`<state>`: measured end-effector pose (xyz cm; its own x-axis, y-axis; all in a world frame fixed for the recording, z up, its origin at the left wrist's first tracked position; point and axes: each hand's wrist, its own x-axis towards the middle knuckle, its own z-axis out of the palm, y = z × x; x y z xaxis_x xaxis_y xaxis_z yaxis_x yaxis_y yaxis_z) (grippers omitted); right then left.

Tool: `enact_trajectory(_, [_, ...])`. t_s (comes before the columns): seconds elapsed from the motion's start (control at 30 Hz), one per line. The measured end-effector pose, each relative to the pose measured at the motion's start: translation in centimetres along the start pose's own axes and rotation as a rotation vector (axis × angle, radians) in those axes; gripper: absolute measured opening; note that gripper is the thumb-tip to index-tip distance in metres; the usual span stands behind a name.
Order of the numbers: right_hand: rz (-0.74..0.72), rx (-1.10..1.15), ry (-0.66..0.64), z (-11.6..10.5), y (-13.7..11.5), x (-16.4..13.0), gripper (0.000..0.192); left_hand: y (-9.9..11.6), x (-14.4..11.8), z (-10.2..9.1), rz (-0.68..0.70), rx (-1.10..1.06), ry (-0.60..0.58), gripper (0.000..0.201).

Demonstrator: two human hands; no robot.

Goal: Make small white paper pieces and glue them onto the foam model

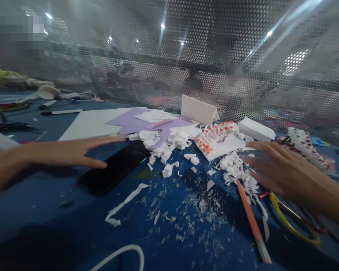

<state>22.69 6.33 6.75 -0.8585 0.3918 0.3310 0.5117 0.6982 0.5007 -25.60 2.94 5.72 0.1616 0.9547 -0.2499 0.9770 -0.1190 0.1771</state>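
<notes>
Nearest, an orange pencil (252, 220) lies just below the right hand (282, 171), its long axis running from the fingertips toward the viewer. The right hand is flat and spread, holding nothing, over white paper scraps (237, 169). Farther left, the left hand (73, 150), also flat and empty, hovers beside a black phone (113, 169).

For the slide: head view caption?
Both hands, left and right, hover open over white foam scraps beside a black phone.
</notes>
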Motion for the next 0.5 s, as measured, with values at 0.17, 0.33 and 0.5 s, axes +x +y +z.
enact_trajectory(0.17, [-0.118,-0.044,0.068,-0.7,-1.8,0.0,0.035,-1.4,-1.4,2.9,-0.097,-0.02,-0.067,0.091])
enact_trajectory(0.33, [-0.117,-0.122,0.097,-1.3,-1.8,0.1,0.053,-1.4,-1.4,3.7,-0.135,0.025,-0.028,0.097])
enact_trajectory(0.5, [-0.166,-0.169,0.071,-0.8,-1.3,-0.8,0.04,-1.3,-1.2,4.1,-0.098,0.093,0.007,0.094])
